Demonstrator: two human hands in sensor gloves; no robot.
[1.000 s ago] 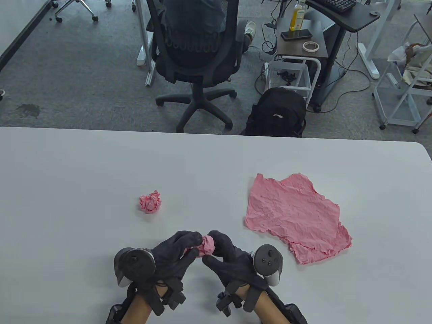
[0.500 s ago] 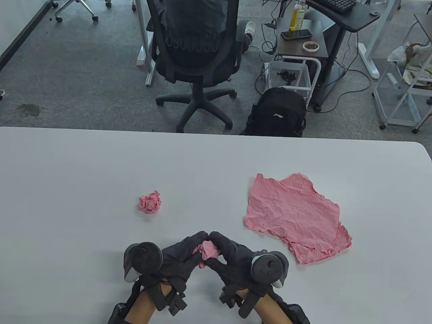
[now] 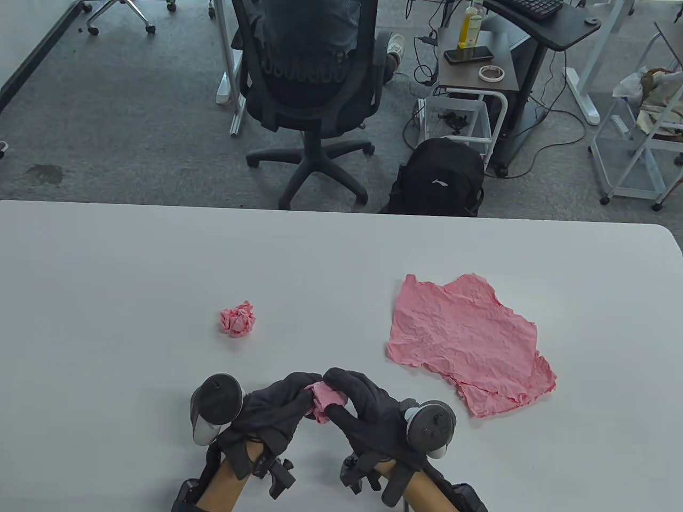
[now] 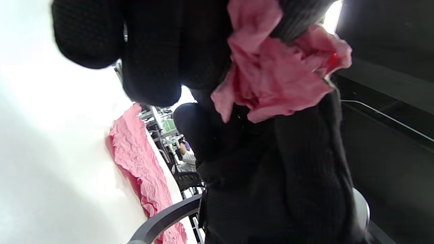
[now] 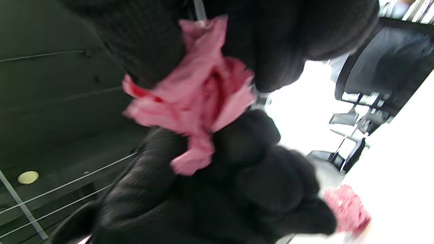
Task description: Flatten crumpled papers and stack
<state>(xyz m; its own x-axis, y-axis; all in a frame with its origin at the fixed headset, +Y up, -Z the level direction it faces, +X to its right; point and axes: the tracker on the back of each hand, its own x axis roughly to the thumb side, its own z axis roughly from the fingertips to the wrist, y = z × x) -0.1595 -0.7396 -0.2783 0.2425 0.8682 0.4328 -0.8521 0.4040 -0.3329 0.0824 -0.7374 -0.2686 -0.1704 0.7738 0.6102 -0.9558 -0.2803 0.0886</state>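
1. Now both my left hand (image 3: 277, 408) and right hand (image 3: 363, 410) pinch the crumpled paper (image 3: 322, 401) near the desk's (image 3: 106, 277) front edge.
2. Best to tease its folds apart gently, since thin paper could tear.

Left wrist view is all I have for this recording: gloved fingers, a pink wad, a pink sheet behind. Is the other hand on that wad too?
Observer: Yes. In the table view the left hand and the right hand both pinch the paper wad.
Operator: Is any other paper waiting?
Observer: One crumpled ball lies alone on the table, beyond the hands and to their left.
Operator: Is the sheet I see a single one?
Observer: The flattened sheet overlaps a second pink layer that shows at its near edge.
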